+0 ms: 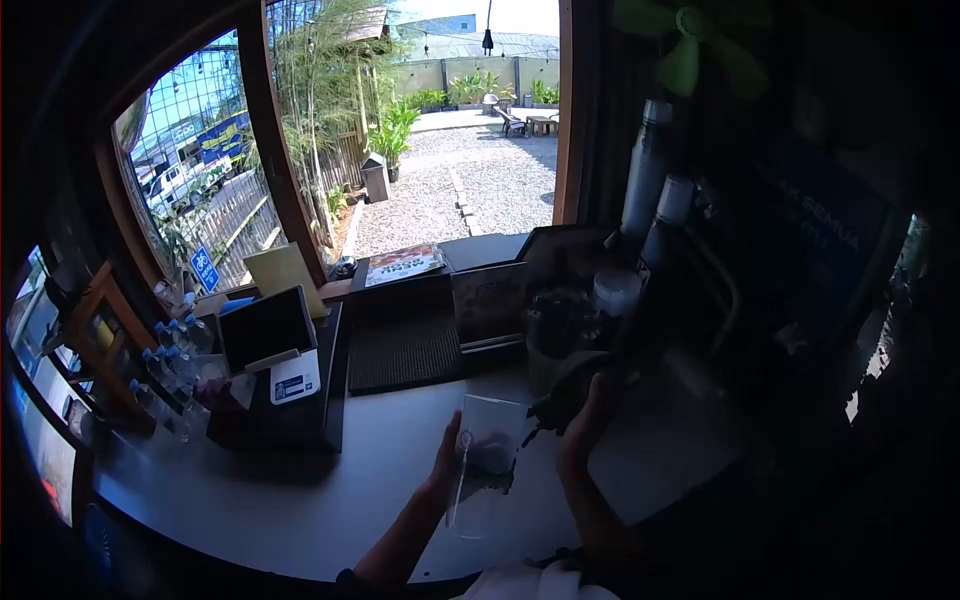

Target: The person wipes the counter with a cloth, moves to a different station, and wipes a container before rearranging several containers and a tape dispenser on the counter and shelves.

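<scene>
My left hand (445, 462) is closed around the left side of a clear, straight-sided container (490, 425), tilted slightly over the counter. Through its wall a dark patch and a pale rounded shape show, but I cannot make out what they are. My right hand (590, 415) is closed on a black object (560, 398) just right of the container's upper part. A ragged dark edge of that object reaches toward the container. Shadow hides its kind and the fingers' exact grip.
On the left of the pale counter (380, 500) stand a tablet (265, 330), a white card stand (294, 378) and several clear bottles (170, 370). Behind my hands are a black ribbed mat (405, 345) and a dark-filled container (555, 325). Stacked cups (645, 170) rise at the right.
</scene>
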Action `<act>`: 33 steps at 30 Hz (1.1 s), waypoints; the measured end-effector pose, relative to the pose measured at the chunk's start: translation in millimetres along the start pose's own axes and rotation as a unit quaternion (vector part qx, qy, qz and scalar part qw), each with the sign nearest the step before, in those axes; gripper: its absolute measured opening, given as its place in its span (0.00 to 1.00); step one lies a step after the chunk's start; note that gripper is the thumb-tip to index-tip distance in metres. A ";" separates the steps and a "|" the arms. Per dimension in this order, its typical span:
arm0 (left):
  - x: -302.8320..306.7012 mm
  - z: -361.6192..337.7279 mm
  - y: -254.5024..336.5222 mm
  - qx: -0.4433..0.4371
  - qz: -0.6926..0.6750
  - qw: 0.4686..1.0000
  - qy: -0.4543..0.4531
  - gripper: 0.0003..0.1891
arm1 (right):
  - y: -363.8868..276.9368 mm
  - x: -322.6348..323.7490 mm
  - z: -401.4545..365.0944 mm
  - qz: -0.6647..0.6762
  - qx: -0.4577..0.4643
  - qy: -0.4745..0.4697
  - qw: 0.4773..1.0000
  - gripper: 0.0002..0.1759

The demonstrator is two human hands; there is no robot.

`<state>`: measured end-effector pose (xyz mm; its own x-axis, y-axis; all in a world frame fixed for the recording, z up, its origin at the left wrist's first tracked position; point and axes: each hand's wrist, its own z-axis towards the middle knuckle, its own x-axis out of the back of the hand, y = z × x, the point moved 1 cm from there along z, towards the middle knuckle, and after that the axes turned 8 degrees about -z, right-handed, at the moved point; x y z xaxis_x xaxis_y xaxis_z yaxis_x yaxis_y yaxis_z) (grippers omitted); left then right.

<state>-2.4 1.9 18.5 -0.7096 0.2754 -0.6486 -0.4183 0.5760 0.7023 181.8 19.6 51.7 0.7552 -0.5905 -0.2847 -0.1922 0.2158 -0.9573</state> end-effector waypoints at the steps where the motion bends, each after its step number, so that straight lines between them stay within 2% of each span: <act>1: -6.7 -2.3 5.7 -0.023 0.006 0.999 0.025 0.49 | -2.3 3.9 0.1 0.027 0.006 0.059 0.998 0.29; 2: -11.5 1.4 6.0 -0.063 0.046 0.996 0.052 0.44 | -0.3 8.9 0.4 0.059 0.024 -0.035 0.997 0.28; 4: -12.6 15.3 -0.9 -0.095 0.071 0.989 0.082 0.42 | 4.9 3.6 -16.6 -0.024 0.107 -0.167 0.980 0.22; 5: -18.1 20.4 -5.1 -0.109 0.084 0.986 0.097 0.41 | -21.7 -8.2 -28.6 -0.123 0.270 -0.262 0.918 0.24; 6: -32.3 18.9 -13.5 -0.213 0.042 0.970 0.114 0.40 | -24.7 -12.5 -41.9 -0.398 0.446 -0.225 0.770 0.31; 7: -24.2 30.4 -18.3 -0.325 0.119 0.935 0.071 0.41 | -18.6 -17.1 -51.4 -0.410 0.482 -0.212 0.745 0.35; 9: -18.9 38.3 -13.2 -0.357 0.002 0.933 -0.042 0.42 | -12.5 -11.3 -59.0 -0.389 0.491 -0.308 0.716 0.28; 12: 4.6 43.4 -2.1 -0.281 -0.104 0.953 -0.049 0.44 | -20.7 8.8 -71.4 -0.312 0.476 -0.380 0.729 0.23; 15: 21.2 47.9 10.2 -0.202 -0.206 0.956 -0.054 0.45 | -21.4 38.5 -66.3 -0.203 0.502 -0.399 0.741 0.14; 16: 14.8 46.7 9.6 -0.233 -0.222 0.947 0.001 0.46 | -21.0 48.4 -58.9 -0.187 0.487 -0.362 0.772 0.11; 17: -8.1 40.7 10.5 -0.263 -0.237 0.934 0.057 0.47 | -17.6 57.1 -49.9 -0.171 0.472 -0.325 0.801 0.11; 18: -25.1 34.5 10.5 -0.292 -0.251 0.916 0.111 0.48 | 13.3 72.8 -42.7 -0.083 0.268 -0.286 0.916 0.15; 19: -34.7 29.0 9.7 -0.315 -0.231 0.917 0.080 0.48 | 42.8 86.6 -41.2 0.009 0.046 -0.227 0.973 0.19; 20: -43.0 24.7 8.2 -0.338 -0.211 0.916 0.048 0.49 | 12.7 70.4 -37.9 0.077 0.007 -0.144 0.987 0.24; 21: -48.2 23.8 6.6 -0.360 -0.191 0.913 0.015 0.49 | 27.5 75.4 -30.0 0.121 -0.124 -0.162 0.971 0.23; 22: -42.5 27.8 1.7 -0.389 -0.134 0.908 -0.080 0.51 | 28.3 66.6 -29.2 0.165 -0.201 -0.181 0.948 0.23; 23: -37.5 35.1 -4.8 -0.401 -0.141 0.897 -0.122 0.51 | 29.6 54.7 -31.2 0.208 -0.278 -0.198 0.917 0.22; 24: -32.6 42.4 -10.6 -0.412 -0.147 0.884 -0.163 0.51 | 38.7 53.6 -35.6 0.222 -0.320 -0.271 0.880 0.23; 25: -29.6 46.9 -13.8 -0.423 -0.152 0.870 -0.204 0.52 | 19.9 47.1 -48.2 0.243 -0.350 -0.293 0.856 0.25; 26: -27.9 47.8 -9.9 -0.424 -0.127 0.863 -0.244 0.52 | 44.4 55.0 -43.4 0.137 -0.276 -0.288 0.906 0.26; 28: -28.7 48.7 -8.5 -0.464 -0.095 0.846 -0.244 0.47 | 51.9 57.1 -41.2 0.050 -0.239 -0.260 0.934 0.27; 30: -35.4 43.7 -7.4 -0.487 -0.083 0.831 -0.255 0.43 | 3.0 44.1 -48.9 0.094 -0.321 -0.221 0.916 0.27; 32: -34.9 43.2 -10.1 -0.476 -0.103 0.832 -0.266 0.42 | 29.1 50.7 -39.4 0.095 -0.290 -0.245 0.920 0.26; 33: -30.0 46.1 -11.3 -0.512 -0.073 0.824 -0.231 0.41 | 36.8 55.0 -36.2 0.094 -0.273 -0.256 0.922 0.26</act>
<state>49.7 22.6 16.5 -0.4173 0.6604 -0.6242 -0.9068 -0.2571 0.3342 193.5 -33.0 -1.0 0.8461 -0.1068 -0.5222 -0.5320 -0.2293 -0.8151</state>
